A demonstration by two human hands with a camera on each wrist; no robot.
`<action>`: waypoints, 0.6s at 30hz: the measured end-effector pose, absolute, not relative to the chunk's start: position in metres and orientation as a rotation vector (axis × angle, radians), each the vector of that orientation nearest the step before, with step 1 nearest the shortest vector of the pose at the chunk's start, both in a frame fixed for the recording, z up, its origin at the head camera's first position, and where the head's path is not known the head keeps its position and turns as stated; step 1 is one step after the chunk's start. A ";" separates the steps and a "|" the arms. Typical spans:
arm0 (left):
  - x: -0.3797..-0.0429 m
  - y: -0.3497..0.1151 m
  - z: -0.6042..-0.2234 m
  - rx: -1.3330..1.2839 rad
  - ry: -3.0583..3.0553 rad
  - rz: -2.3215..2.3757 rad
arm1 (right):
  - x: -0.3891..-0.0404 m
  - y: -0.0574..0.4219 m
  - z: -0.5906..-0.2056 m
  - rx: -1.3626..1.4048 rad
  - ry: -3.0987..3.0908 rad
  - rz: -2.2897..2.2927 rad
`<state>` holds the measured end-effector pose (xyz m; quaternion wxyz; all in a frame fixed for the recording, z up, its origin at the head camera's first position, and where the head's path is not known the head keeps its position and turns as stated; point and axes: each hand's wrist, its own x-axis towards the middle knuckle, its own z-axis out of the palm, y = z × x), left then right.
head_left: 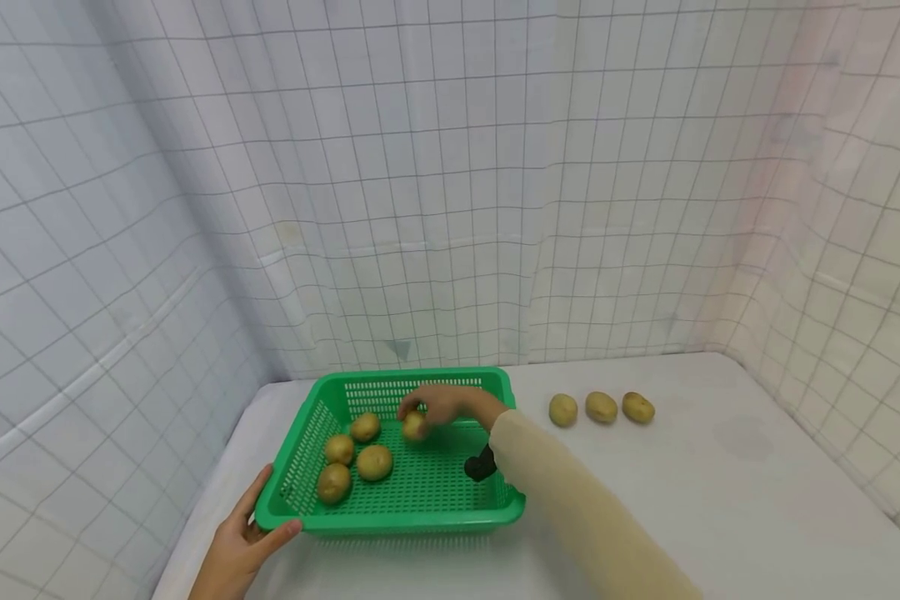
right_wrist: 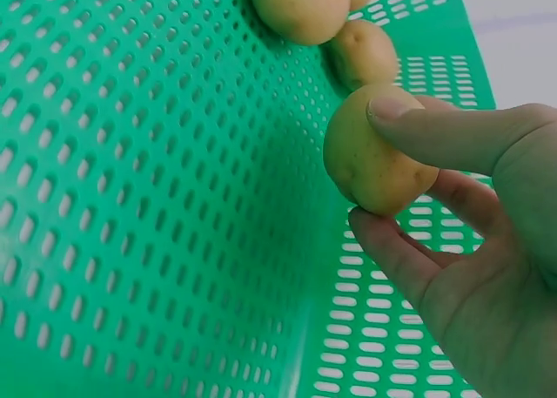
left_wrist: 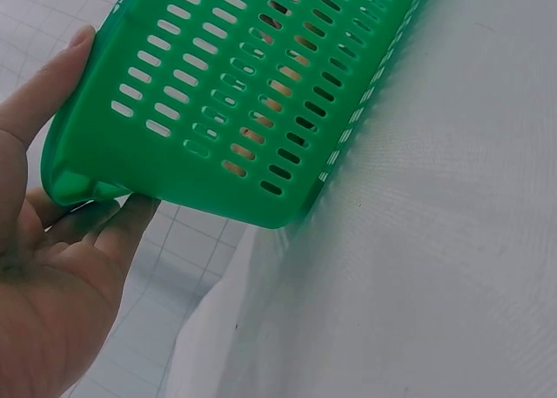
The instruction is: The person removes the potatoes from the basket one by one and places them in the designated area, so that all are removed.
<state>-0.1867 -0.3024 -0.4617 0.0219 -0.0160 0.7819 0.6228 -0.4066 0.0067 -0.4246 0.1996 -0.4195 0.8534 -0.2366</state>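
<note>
A green plastic basket (head_left: pixel 408 521) with slotted sides stands on the white table. My left hand (head_left: pixel 234 546) grips its near left corner, thumb on one side of the rim and fingers on the other; the left wrist view shows the hand (left_wrist: pixel 65 267) at the basket's rim (left_wrist: pixel 65 145). Inside the basket, my right hand (head_left: pixel 444 404) pinches a potato (head_left: pixel 415 427) between thumb and fingers. The right wrist view shows this potato (right_wrist: pixel 370 154) close over the slotted floor. Several other potatoes (head_left: pixel 374 462) lie in the basket's left half.
Three potatoes (head_left: pixel 602 407) lie in a row on the table (head_left: pixel 667 500), right of the basket. Grid-patterned white cloth (head_left: pixel 450 208) hangs behind and at both sides. A black device (head_left: pixel 481 465) sits at my right wrist, over the basket's right part.
</note>
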 end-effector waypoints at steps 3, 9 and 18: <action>-0.187 -0.304 -0.462 -0.051 2.426 1.933 | -0.406 0.011 -0.418 -1.190 2.390 -0.654; -0.187 -0.302 -0.464 -0.007 2.416 1.968 | -0.402 0.024 -0.405 -1.165 2.379 -0.726; -0.187 -0.303 -0.463 0.003 2.429 1.966 | -0.401 0.033 -0.402 -1.137 2.355 -0.810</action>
